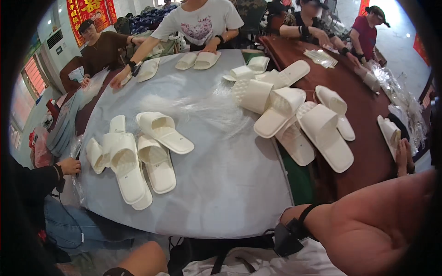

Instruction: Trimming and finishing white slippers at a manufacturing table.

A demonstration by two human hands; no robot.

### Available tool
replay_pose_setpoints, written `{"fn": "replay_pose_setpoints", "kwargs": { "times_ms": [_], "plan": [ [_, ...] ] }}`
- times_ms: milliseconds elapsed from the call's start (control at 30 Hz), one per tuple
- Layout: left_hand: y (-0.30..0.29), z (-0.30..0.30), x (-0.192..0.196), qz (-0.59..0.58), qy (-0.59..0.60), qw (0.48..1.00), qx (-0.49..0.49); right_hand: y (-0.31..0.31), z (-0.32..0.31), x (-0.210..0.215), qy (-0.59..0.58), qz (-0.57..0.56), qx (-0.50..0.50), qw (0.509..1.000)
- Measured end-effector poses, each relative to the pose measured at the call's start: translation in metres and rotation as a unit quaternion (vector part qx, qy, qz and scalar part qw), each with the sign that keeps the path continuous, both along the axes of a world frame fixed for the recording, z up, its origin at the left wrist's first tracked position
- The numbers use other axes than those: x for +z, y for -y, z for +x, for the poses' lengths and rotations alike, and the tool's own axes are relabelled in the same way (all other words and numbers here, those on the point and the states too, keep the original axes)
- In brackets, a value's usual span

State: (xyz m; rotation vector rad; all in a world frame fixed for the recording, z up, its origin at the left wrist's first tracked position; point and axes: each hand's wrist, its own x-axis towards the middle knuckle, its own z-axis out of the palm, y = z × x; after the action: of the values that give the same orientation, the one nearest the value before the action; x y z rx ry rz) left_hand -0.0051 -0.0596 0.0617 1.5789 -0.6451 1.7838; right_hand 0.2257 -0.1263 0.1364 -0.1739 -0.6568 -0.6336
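My right forearm crosses from the lower right, a black band and small black device at its wrist. Only a sliver of my right hand (286, 214) shows by the table's near edge; its fingers are hidden. At the lower edge is bare skin of my left arm (146, 257) beside a black band; the left hand is out of view. Ahead, white open-toe slippers (126, 177) overlap in a pile on the grey cloth-covered table (221, 184). Another heap of white slippers (281, 108) spreads over its right edge. Crumpled clear plastic bags (193, 108) lie between the heaps.
Across the table a person in a white T-shirt (202, 23) touches slippers (207, 60). At left, someone's hand (70, 166) rests by the edge. A brown-red table (359, 119) adjoins at right, where another person's hands (403, 156) hold a slipper (389, 133). Clear plastic (405, 101) lies beyond.
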Motion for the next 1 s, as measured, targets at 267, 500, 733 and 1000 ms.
{"fn": "replay_pose_setpoints", "kwargs": {
  "times_ms": [267,500,733,1000],
  "plan": [
    [-0.014,0.0,0.017,0.054,0.007,0.992,0.112,0.021,0.058,-0.047,0.283,-0.47,-0.174,0.818],
    [-0.015,-0.014,0.01,0.034,-0.052,0.977,0.202,0.01,0.134,-0.137,0.285,-0.719,-0.224,0.593],
    [-0.09,0.054,-0.024,-0.035,-0.267,0.922,0.277,0.022,0.123,-0.152,0.298,-0.704,-0.32,0.56],
    [-0.14,0.071,-0.142,-0.215,-0.445,0.852,0.172,-0.022,0.13,-0.148,0.181,-0.766,-0.317,0.53]
  ]
}}
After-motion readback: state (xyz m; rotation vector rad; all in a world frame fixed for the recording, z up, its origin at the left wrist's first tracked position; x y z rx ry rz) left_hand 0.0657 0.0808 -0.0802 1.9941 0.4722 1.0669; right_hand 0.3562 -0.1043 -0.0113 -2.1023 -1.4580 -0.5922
